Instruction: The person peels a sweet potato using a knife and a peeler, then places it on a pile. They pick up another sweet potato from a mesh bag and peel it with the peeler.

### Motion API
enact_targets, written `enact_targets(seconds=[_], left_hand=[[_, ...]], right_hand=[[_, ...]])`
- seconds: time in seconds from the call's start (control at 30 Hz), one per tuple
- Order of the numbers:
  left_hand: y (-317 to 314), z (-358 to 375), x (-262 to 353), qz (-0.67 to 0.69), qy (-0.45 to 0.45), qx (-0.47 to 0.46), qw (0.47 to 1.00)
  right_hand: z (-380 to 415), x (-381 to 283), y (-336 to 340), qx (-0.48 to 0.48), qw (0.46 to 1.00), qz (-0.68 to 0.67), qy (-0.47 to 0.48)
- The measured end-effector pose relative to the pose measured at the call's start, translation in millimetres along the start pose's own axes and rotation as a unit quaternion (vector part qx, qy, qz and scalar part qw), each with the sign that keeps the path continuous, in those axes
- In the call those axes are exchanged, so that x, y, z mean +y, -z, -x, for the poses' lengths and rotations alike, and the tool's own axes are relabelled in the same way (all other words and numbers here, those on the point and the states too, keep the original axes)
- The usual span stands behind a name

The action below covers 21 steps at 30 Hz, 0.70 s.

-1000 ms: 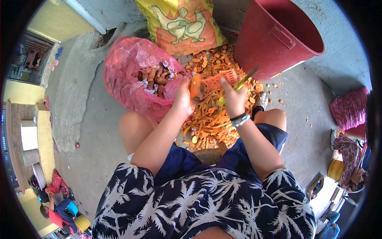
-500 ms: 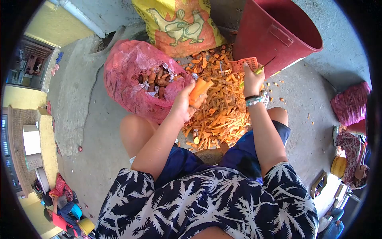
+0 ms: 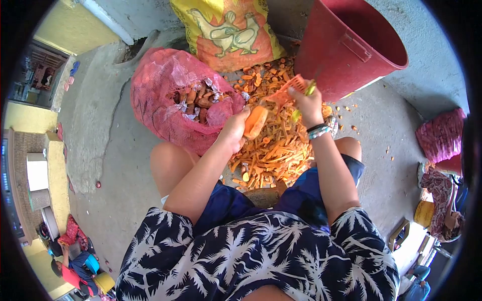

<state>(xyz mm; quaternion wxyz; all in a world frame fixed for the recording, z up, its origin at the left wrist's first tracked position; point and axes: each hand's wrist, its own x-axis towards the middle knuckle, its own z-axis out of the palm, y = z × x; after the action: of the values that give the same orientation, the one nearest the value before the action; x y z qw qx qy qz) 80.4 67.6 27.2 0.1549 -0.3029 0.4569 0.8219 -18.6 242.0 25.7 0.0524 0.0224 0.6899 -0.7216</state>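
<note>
An orange, partly peeled root vegetable [image 3: 256, 123] is held in my left hand [image 3: 234, 131], its cut face turned up. My right hand [image 3: 308, 106] grips a yellow-green handled tool [image 3: 311, 88] together with an orange perforated peeler [image 3: 287, 90], close to the vegetable's upper right. Beneath both hands lies a heap of orange peelings and pieces [image 3: 281, 155]. Left of the heap, a pink mesh sack [image 3: 160, 100] lies open, with brown-skinned roots [image 3: 200, 103] inside.
A red bin [image 3: 331, 50] stands at the back right, beside a yellow and orange sack [image 3: 226, 40]. Purple sacks [image 3: 441, 135] are at the far right. One person [image 3: 75, 268] sits at the lower left; another [image 3: 444, 205] is at the right edge.
My right hand has moved left and slightly down, bringing the orange peeler nearer the vegetable. My left hand has tilted the vegetable and shifted slightly.
</note>
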Motion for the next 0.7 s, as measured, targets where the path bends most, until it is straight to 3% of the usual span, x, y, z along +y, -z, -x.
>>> enact_targets(seconds=[0.07, 0.1, 0.13, 0.2, 0.23, 0.33, 0.47, 0.53, 0.6, 0.67, 0.7], left_hand=[[8.7, -1.2, -2.0, 0.008, 0.006, -0.009, 1.0], [12.2, -2.8, -2.6, 0.021, 0.011, -0.02, 1.0], [13.3, -4.7, -1.6, 0.021, 0.009, -0.021, 1.0], [16.4, -9.2, 0.5, 0.118, -0.013, 0.001, 0.993], [16.0, -12.7, 1.4, 0.098, -0.031, 0.009, 0.995], [8.3, -16.0, 1.1, 0.131, -0.025, -0.018, 0.991], [2.2, -16.9, -5.5, 0.09, -0.033, -0.02, 0.995], [-1.1, -12.0, -2.4, 0.064, -0.038, 0.008, 0.997], [-0.4, -6.6, -1.0, -0.016, -0.028, -0.008, 0.999], [5.8, -7.4, -4.8, -0.012, -0.03, -0.018, 0.999], [5.2, -4.5, -1.8, 0.004, -0.032, -0.017, 0.999]], right_hand=[[-19.1, 16.7, 15.5, 0.112, 0.972, 0.172, 0.117], [-19.5, 17.8, 12.4, 0.17, 0.981, 0.055, 0.082], [-12.7, 8.6, 6.3, 0.17, 0.98, 0.056, 0.083], [12.6, -5.7, -8.0, 0.108, 0.994, 0.013, -0.004], [26.6, -5.2, -18.3, 0.059, 0.995, -0.082, -0.029], [51.6, 3.8, -32.5, -0.026, 0.998, -0.065, -0.01], [36.6, 16.3, -29.6, -0.037, 0.999, 0.003, 0.034], [27.3, 7.2, -30.0, 0.001, 0.997, 0.064, 0.041], [7.6, 4.4, -13.0, 0.058, 0.979, 0.137, 0.141], [-6.0, 10.3, -0.4, 0.191, 0.934, 0.184, 0.239], [-3.2, 8.0, -1.2, 0.193, 0.934, 0.184, 0.239]])
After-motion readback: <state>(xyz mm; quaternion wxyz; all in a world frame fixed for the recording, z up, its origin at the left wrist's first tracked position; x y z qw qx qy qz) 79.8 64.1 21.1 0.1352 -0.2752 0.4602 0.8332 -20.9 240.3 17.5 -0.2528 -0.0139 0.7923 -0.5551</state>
